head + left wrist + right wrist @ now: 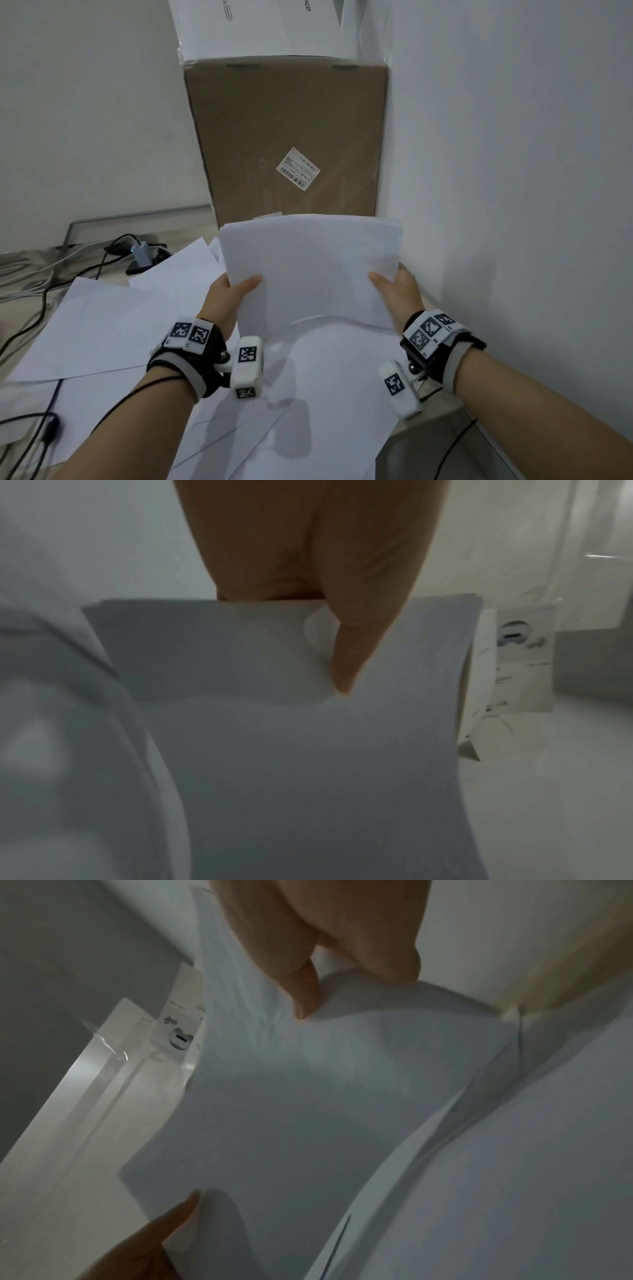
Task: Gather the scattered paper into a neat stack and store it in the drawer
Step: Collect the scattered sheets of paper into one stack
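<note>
A stack of white paper (310, 267) is held up off the table, tilted, its lower edge bowed. My left hand (233, 291) pinches its left edge, thumb on the front; my right hand (394, 284) pinches the right edge the same way. In the left wrist view the thumb lies on the paper stack (308, 750). The right wrist view shows my right hand (308, 993) at the top of the stack (291, 1110) and my left hand (154, 1240) at the bottom. More loose sheets (102, 329) lie scattered on the table below. No drawer is in view.
A tall brown cardboard box (287, 137) stands against the wall right behind the stack, with a white box (267, 27) on top. Black and white cables (41, 281) and a small adapter (142, 251) lie on the left. The wall (513, 171) is close on the right.
</note>
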`<action>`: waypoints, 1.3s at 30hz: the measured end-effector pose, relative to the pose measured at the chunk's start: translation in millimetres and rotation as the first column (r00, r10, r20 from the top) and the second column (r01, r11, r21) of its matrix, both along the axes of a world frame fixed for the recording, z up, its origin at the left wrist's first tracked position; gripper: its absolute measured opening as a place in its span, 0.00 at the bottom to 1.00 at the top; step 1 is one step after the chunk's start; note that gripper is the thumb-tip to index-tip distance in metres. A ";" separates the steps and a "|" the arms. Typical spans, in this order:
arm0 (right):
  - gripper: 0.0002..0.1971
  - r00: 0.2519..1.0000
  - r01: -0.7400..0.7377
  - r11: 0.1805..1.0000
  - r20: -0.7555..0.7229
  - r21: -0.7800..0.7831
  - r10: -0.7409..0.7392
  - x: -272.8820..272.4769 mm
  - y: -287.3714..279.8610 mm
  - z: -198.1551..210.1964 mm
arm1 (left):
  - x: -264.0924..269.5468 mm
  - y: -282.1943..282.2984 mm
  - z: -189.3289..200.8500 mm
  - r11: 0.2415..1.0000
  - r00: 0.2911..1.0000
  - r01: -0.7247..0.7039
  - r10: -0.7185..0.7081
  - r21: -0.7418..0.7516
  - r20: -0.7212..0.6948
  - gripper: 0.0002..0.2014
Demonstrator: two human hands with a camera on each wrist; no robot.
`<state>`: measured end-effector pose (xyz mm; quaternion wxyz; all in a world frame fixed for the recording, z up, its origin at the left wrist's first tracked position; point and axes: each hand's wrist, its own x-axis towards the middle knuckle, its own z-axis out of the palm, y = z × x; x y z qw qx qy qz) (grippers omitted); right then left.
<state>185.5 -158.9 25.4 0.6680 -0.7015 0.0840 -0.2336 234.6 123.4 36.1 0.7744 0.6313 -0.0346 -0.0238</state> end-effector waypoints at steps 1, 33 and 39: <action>0.10 1.000 -0.017 0.999 -0.005 0.027 0.017 -0.9 -3.1 2.8 | -1.2 1.7 3.7 0.999 0.999 0.033 -0.033 0.005 0.008 0.20; 0.08 0.844 -0.457 0.857 -0.419 -0.237 0.334 -43.0 -36.5 14.1 | -15.8 -6.6 6.3 0.975 0.991 -0.110 0.123 0.195 -0.057 0.12; 0.10 0.906 -0.215 0.968 -0.395 -0.128 0.150 -46.1 -52.7 21.1 | 4.7 -21.7 21.4 0.963 0.995 -0.090 0.096 0.253 -0.010 0.16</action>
